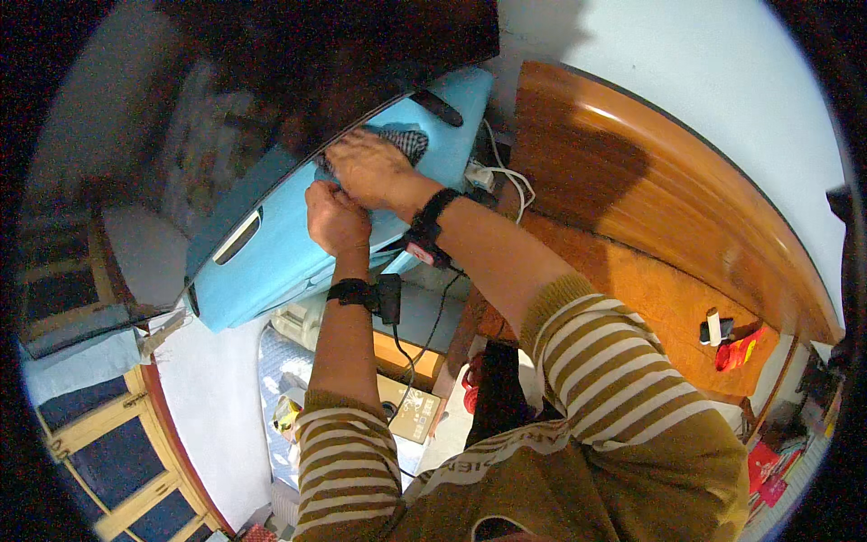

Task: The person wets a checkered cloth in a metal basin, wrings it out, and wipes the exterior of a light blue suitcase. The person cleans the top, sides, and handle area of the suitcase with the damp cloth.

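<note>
My right hand (371, 168) is bent over a dark checked cloth (406, 141), its fingers largely hidden against it. Close below it, touching or nearly so, my left hand (337, 218) is curled into a fist; whatever its fingers may hold is hidden. Both hands are above a light-blue surface (271, 261), at the lower edge of a large, dark glossy screen (271, 101). Two elongated pieces, one dark (437, 108) and one pale (237, 236), lie on the blue surface along that edge.
White cables (518, 183) hang beside a wooden panel (582, 149) on the right. Black wrist straps carry a thin black cable (433, 325) between my arms. Below are a cardboard box (406, 410) and a patterned cloth (278, 372). A barred window (115, 454) is at left.
</note>
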`<state>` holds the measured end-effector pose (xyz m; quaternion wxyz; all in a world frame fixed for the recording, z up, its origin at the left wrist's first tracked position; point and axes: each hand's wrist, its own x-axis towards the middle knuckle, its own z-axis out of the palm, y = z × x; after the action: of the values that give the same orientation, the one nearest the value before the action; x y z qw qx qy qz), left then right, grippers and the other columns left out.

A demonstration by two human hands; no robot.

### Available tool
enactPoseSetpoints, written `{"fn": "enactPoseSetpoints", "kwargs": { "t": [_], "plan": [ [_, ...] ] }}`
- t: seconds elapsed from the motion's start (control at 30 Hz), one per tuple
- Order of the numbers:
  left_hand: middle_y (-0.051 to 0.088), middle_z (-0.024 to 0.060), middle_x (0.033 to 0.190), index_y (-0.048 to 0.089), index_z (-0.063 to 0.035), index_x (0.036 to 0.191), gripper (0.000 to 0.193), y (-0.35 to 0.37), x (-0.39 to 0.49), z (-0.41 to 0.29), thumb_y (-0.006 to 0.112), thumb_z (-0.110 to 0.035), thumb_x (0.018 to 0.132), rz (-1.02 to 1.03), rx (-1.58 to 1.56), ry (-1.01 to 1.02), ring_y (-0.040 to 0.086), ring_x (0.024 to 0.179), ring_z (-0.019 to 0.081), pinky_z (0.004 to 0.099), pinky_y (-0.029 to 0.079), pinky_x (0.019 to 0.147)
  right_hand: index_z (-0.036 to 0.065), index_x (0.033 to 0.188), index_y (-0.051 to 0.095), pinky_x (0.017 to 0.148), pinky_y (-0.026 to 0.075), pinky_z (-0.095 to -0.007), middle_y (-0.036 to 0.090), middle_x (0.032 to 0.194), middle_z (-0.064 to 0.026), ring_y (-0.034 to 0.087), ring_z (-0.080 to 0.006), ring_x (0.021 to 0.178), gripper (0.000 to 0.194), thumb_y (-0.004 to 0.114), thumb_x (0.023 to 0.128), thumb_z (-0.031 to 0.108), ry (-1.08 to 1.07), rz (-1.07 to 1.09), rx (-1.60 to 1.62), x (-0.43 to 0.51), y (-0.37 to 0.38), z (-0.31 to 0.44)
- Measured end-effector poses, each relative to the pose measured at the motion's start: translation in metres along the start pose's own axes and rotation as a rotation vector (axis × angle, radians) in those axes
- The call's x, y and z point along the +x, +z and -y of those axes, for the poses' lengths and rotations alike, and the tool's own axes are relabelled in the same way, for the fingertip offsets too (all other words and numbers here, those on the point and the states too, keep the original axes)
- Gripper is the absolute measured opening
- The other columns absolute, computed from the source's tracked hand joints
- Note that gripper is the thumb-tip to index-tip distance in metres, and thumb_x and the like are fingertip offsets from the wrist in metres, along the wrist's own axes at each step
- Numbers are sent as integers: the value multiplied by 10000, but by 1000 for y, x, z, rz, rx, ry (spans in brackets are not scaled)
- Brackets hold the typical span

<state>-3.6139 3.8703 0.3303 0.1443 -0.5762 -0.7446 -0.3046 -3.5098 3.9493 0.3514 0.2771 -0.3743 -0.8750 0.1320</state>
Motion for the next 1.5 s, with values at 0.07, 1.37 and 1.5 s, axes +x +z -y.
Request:
{"fn": "enactPoseSetpoints", "kwargs": {
  "t": [0.07,1.37,1.5],
  "plan": [
    [611,116,928,568,-75,909,92,0,1,1,600,-62,824,33,-11,-73,621,853,369,471,511,703,16,1178,669,1095,433,-429,615,1314,-152,542,-297,1294,356,615,864,174,-162,-175,-14,-27,0,5],
    [600,105,956,564,-104,913,67,-2,0,-3,617,-110,873,69,171,-73,623,851,365,479,514,705,-31,1264,571,1041,477,-447,570,1338,-229,535,-426,1257,347,557,919,-5,676,-370,341,-169,-73,-42],
    [597,107,953,568,-99,914,69,-1,1,-4,618,-105,867,79,153,-102,618,848,365,483,510,709,-32,1318,540,1108,418,-453,514,1415,-253,495,-443,1311,399,543,919,-22,456,-701,324,-106,-86,-62]
  ]
}}
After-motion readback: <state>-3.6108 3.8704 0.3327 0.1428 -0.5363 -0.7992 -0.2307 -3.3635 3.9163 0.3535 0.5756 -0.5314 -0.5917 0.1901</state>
